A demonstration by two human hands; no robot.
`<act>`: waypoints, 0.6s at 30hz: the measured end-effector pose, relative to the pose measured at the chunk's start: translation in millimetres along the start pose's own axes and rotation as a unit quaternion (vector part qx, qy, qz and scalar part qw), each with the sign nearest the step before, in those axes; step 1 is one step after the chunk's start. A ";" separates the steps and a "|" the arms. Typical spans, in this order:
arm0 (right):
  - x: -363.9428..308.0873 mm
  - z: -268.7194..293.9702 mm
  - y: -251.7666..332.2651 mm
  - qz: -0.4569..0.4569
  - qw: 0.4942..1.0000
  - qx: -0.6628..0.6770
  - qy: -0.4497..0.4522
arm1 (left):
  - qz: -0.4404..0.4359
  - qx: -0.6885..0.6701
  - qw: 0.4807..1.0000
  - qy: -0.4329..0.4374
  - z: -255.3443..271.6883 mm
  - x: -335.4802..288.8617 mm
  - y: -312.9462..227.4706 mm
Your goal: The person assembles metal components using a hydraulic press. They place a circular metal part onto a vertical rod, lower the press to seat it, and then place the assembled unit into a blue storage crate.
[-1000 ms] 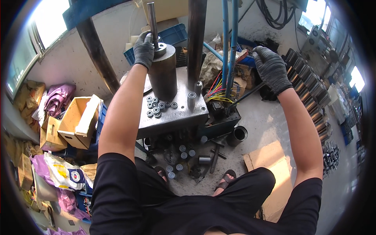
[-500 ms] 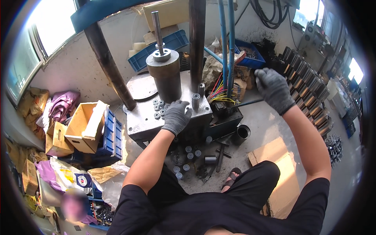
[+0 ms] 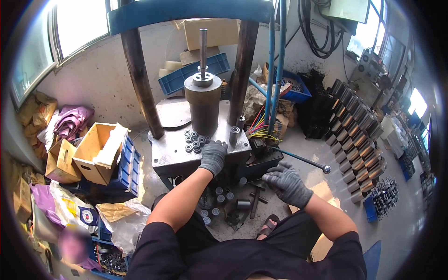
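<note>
Plate (image 3: 176,150) edge by left hand (image 3: 213,157); right hand (image 3: 288,184) midair.

No readable text or numbers

A metalworking workshop, set up around a press.
A heavy blue-topped press (image 3: 191,17) stands on two dark columns (image 3: 141,84) above a steel bed (image 3: 172,149), which carries a thick metal cylinder (image 3: 204,112) and a cluster of small bearing-like rings (image 3: 189,148). A hammer-like tool (image 3: 255,205) lies among loose metal pieces on the worn grey floor (image 3: 308,144). Bare metal tubes (image 3: 352,144) are stacked in rows to the right; blue plastic crates (image 3: 127,168) and cardboard boxes (image 3: 91,168) crowd the left. Dark cables (image 3: 304,25) hang by a stained wall (image 3: 107,98). The far right, squeezed by the lens, seems to hold more machinery, though it is hard to make out.
</note>
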State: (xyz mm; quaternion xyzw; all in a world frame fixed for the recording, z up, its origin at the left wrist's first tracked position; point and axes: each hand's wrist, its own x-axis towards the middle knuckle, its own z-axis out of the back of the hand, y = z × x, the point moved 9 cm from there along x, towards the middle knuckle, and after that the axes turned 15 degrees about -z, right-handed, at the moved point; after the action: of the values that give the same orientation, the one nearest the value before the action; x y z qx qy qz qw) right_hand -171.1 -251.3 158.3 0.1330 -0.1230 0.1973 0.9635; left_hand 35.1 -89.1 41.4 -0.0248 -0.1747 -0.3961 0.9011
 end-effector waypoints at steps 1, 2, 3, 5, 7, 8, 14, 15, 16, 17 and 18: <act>0.9 -18.1 -12.6 0.000 0.999 0.034 -0.006 | -0.007 -0.001 1.000 0.002 1.7 1.0 -5.3; -3.0 -56.0 -40.9 -0.052 0.997 0.057 0.014 | -0.014 -0.001 1.000 0.004 3.4 2.0 -10.5; -6.8 -86.8 -52.5 -0.075 0.992 0.081 0.066 | -0.024 -0.013 0.999 0.023 0.0 0.1 -10.2; -5.8 -109.0 -47.9 -0.072 0.983 0.119 0.123 | -0.049 -0.001 0.999 0.008 6.5 -2.0 -12.6; -2.3 -108.0 -37.8 -0.069 0.978 0.175 0.094 | -0.030 -0.069 0.997 -0.026 16.8 -18.5 -13.2; 0.6 -104.8 -35.9 -0.065 0.976 0.196 0.075 | -0.008 -0.125 0.990 -0.069 25.6 -24.5 -9.5; 23.1 -85.4 -41.5 -0.159 0.935 0.313 -0.055 | 0.076 -0.568 0.813 -0.099 19.0 -29.4 -39.7; 26.1 -76.9 -36.6 -0.153 0.933 0.316 -0.073 | 0.079 -0.612 0.781 -0.092 22.4 -29.6 -48.4; 26.9 -71.2 -34.5 -0.146 0.932 0.319 -0.091 | 0.081 -0.642 0.759 -0.079 27.0 -30.1 -58.9; 27.1 -66.9 -33.5 -0.117 0.936 0.314 -0.111 | 0.082 -0.670 0.734 -0.070 33.4 -28.6 -71.1; 26.9 -66.2 -34.7 -0.115 0.939 0.306 -0.106 | 0.085 -0.698 0.709 -0.060 34.5 -27.0 -81.0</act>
State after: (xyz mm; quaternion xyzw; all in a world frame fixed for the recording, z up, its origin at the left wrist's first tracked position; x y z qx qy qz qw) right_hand -120.5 -252.5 97.0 0.4549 -0.1422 0.0976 0.8737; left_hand -50.6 -119.2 57.1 -0.6849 0.1002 -0.3247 0.6445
